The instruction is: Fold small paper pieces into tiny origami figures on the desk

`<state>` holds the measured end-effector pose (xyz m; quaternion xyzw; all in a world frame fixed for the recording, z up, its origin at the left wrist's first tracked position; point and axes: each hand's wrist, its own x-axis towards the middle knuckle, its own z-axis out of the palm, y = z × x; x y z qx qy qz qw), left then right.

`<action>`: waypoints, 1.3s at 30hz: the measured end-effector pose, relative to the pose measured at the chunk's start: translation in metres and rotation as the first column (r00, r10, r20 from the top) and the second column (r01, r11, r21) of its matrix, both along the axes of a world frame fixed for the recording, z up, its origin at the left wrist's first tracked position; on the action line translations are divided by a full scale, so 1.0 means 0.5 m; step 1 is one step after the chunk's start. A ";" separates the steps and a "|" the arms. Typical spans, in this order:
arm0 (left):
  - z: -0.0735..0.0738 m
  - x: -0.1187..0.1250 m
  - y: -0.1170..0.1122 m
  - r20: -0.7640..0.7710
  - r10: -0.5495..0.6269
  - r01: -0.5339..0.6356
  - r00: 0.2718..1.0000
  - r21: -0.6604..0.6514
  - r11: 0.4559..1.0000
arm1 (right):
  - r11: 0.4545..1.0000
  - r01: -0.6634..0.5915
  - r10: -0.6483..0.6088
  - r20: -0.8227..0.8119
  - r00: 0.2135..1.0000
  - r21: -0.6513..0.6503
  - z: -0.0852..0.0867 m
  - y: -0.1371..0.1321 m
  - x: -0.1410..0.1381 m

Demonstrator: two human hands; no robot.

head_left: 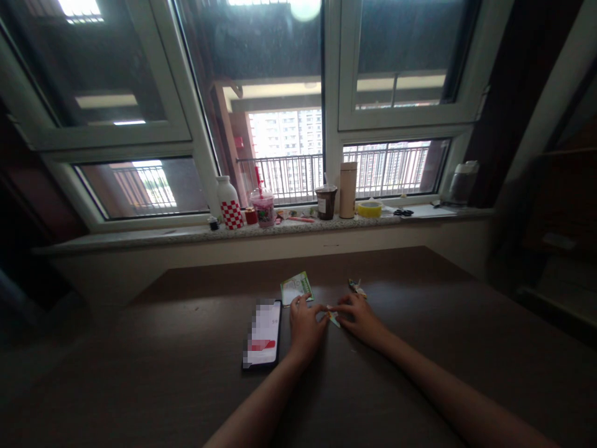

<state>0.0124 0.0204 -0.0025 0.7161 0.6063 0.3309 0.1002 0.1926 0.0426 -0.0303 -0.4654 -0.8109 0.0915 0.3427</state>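
Over the middle of the brown table, my left hand and my right hand meet at a small, flat, light-coloured piece with orange and green on it. The fingertips of both hands pinch it from either side; its exact kind is too small to make out. Just beyond my left hand lies a green and white printed card or packet. To its left is a phone with a lit, partly blurred screen. Behind my right hand there is a small cluster of coloured bits, partly covered by the fingers.
The brown table reaches toward a stone windowsill. Along the sill stand a red-checked white bottle, a pink drink cup, a dark cup, a beige flask, yellow tape and black scissors.
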 end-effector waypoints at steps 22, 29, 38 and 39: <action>0.000 0.001 0.005 0.033 -0.026 0.025 0.999 0.010 1.000 | 1.000 0.017 -0.017 -0.014 1.000 -0.015 -0.002 0.002 -0.001; -0.007 -0.001 0.003 -0.004 -0.009 0.009 1.000 0.039 0.999 | 0.999 0.015 -0.015 0.015 1.000 -0.035 0.004 -0.001 -0.004; 0.003 -0.007 -0.004 -0.027 -0.002 0.002 1.000 -0.011 1.000 | 0.998 -0.005 0.005 -0.009 1.000 -0.056 0.007 -0.004 -0.003; 0.004 -0.006 -0.005 -0.028 0.002 -0.002 1.000 -0.013 1.000 | 0.998 -0.005 0.004 -0.020 1.000 -0.063 0.008 -0.003 -0.003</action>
